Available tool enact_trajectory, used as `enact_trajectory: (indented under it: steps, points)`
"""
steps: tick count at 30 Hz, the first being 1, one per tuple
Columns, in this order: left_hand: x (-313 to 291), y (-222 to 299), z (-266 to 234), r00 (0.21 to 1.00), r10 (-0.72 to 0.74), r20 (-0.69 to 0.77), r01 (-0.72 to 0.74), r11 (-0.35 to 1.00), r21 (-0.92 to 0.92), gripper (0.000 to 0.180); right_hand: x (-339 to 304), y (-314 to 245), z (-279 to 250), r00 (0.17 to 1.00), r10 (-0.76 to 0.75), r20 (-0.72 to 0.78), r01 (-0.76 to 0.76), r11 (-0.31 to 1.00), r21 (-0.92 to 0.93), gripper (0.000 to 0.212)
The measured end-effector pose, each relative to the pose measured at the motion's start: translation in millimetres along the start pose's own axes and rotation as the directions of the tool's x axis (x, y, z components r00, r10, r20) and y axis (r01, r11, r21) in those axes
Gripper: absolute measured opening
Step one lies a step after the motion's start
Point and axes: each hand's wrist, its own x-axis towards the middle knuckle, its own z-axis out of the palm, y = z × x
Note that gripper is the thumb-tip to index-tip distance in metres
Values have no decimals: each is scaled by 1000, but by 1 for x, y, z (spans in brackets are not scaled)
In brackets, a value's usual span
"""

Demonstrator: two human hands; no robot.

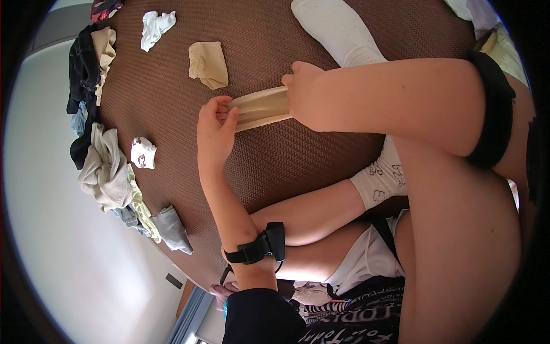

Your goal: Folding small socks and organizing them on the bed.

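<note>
A thin, stretchy beige sock point(262, 109) is pulled taut between my two hands, its opening spread into a long slot. My left hand point(217, 129) pinches one end with thumb and fingers. The other end is gripped by my right hand point(306, 94), whose fingers are partly hidden behind its back. A similar beige sock point(208, 64) lies crumpled on the brown woven mat point(275, 166), just beyond my left hand.
On the mat lie a white sock point(156, 30), a white patterned sock point(143, 153) and a folded grey cloth point(172, 229). Piled clothes point(106, 166) line the wall at left. My legs, in white socks point(338, 28), stretch across the right side.
</note>
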Motion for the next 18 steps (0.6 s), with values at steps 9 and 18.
enact_trajectory:
  steps: [9,18]
  points:
    - [-1,-1,-5,991,-128,23,130,978,-160,26,15,8,10,794,151,-589,-123,989,87,16]
    - [4,1,-5,957,-191,-220,168,979,-119,35,6,4,10,799,283,-531,-249,959,135,19]
